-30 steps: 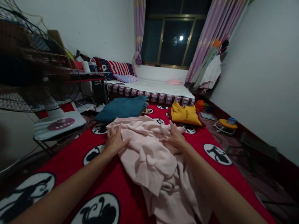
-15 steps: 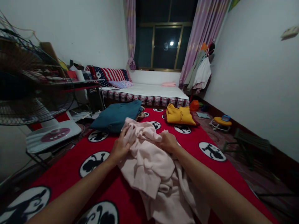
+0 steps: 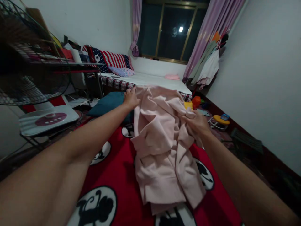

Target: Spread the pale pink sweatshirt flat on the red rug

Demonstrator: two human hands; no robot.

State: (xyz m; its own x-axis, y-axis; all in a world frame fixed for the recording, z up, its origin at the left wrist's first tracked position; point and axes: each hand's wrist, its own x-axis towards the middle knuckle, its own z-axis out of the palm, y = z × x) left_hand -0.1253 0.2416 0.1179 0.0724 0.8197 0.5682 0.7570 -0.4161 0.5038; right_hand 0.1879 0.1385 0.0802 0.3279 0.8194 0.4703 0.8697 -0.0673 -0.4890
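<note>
Pink garment: through the head view I find it (image 3: 156, 128) mid-frame, its upper edge raised between the two hands and its body draping toward the bottom of the frame; I can't tell whether the lowest edge touches the blanket
Left hand: mine on this side (image 3: 132, 99) is gripping the cloth's upper left corner, fingers curled over the edge, which I judge keeps that top line from sagging
Right hand: this one (image 3: 197, 121) pinches a gathered bit of cloth at the garment's right side, and the wide spacing between hands seems meant to stretch the fabric across
Loose folds: bunched down the middle, I think because only the sides are supported and the weight pulls there
Red blanket: spread (image 3: 117, 168) under the work, with black-and-white round figures, probably serving as a soft, broad surface
Teal cloth: lying (image 3: 105, 105) left of centre, behind the left forearm, apparently set aside to leave room
Yellow cloth: a sliver (image 3: 188, 105) showing just beyond the garment's right edge, mostly hidden from me
Fan: at the upper left (image 3: 50, 118), standing beside the blanket, perhaps for airflow
</note>
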